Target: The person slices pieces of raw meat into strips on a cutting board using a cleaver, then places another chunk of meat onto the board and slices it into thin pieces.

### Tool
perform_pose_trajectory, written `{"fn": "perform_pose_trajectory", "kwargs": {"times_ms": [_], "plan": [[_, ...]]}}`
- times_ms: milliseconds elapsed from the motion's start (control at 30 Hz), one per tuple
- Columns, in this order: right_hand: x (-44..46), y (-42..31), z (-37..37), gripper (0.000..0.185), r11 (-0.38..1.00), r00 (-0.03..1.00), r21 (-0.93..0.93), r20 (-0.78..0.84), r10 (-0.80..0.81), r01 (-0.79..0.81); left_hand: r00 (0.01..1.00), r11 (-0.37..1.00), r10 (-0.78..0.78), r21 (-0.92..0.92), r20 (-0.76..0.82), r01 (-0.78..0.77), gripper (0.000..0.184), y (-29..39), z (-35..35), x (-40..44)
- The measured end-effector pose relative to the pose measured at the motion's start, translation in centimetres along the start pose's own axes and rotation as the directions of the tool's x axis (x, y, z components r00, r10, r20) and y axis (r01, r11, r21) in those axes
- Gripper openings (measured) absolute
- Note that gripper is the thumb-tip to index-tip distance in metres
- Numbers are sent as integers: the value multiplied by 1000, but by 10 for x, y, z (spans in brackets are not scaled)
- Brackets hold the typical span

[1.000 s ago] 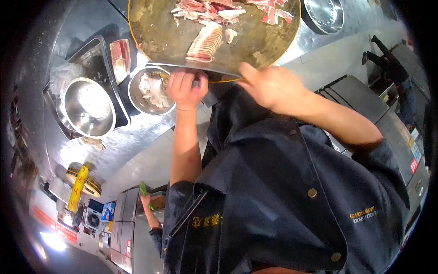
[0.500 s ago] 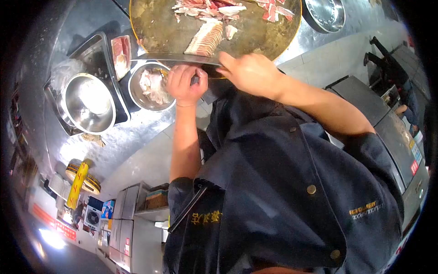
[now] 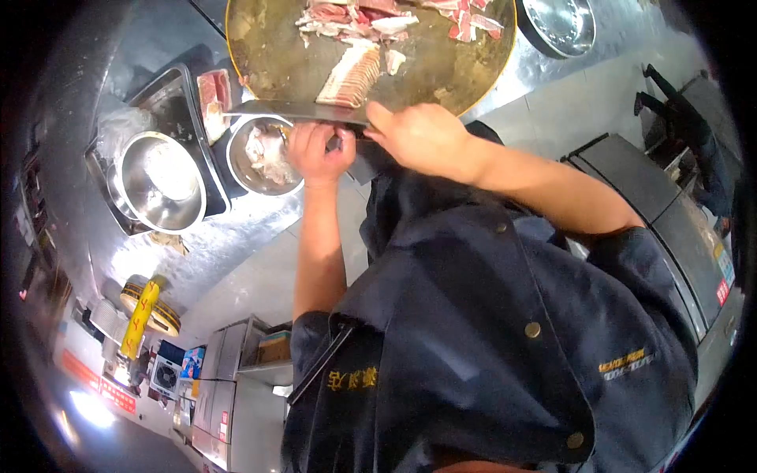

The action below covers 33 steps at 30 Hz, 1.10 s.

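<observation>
My right hand [image 3: 426,140] is wrapped round the handle of a wide-bladed kitchen knife [image 3: 284,110], whose blade points left across the near edge of the round chopping board [image 3: 276,59]. Just below the blade, my left hand [image 3: 321,154] is curled with its fingertips close to the steel; what it presses on, if anything, is hidden. A row of thin, overlapping meat slices [image 3: 351,77] lies on the board beyond the knife. Farther back is a heap of red and white meat pieces [image 3: 355,20], with more meat scraps [image 3: 465,20] to its right.
Left of my left hand, a metal bowl [image 3: 236,175] holds pale meat trimmings. A slab of meat [image 3: 213,91] lies by a black tray [image 3: 193,91] bearing a steel bowl [image 3: 142,209]. Another round metal pan [image 3: 579,51] stands at the upper right. A person's dark-clothed legs [image 3: 686,130] show far right.
The whole view has shifted slightly. The knife and my right hand have moved a little down and left relative to the board, closer to my left hand, which stays curled.
</observation>
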State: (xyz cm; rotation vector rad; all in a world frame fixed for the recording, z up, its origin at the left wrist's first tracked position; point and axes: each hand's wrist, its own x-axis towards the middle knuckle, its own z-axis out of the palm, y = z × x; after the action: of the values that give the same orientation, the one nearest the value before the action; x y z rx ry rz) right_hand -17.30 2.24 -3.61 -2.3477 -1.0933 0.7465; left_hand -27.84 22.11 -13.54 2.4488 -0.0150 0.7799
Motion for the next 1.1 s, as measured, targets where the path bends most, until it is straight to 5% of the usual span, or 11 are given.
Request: {"fn": "perform_pose_trajectory", "kwargs": {"times_ms": [133, 200, 433, 533, 667, 800, 967, 1100], "plan": [[-1, 5, -4, 33, 999, 1000, 32, 5, -7, 7, 992, 995, -18, 104, 124, 5, 31, 8, -11, -1], [4, 12, -8, 34, 1000, 1000, 24, -9, -2, 2, 966, 965, -196, 210, 170, 158, 43, 2, -13, -18], [5, 10, -21, 35, 999, 999, 10, 7, 37, -37, 931, 971, -239, 88, 275, 223, 45, 0, -23, -14], [-7, 13, -43, 35, 991, 984, -33, 124, 129, -126, 924, 958, -285, 47, 254, 283, 44, 4, -24, -11], [-24, 47, -43, 32, 989, 989, -47, 43, 144, -142, 933, 939, -328, -55, 149, 339, 42, 12, -23, 3], [-31, 58, -53, 32, 973, 968, -41, -111, 223, -229, 954, 976, -213, 3, 211, 217, 35, 31, 2, 37], [-50, 51, -51, 30, 979, 982, -82, 8, 190, -189, 989, 997, 11, -79, 145, 0, 21, 21, 32, 32], [-53, 38, -64, 30, 979, 980, -59, 6, 197, -196, 991, 998, 45, -37, 122, -41, 20, 22, 33, 32]]}}
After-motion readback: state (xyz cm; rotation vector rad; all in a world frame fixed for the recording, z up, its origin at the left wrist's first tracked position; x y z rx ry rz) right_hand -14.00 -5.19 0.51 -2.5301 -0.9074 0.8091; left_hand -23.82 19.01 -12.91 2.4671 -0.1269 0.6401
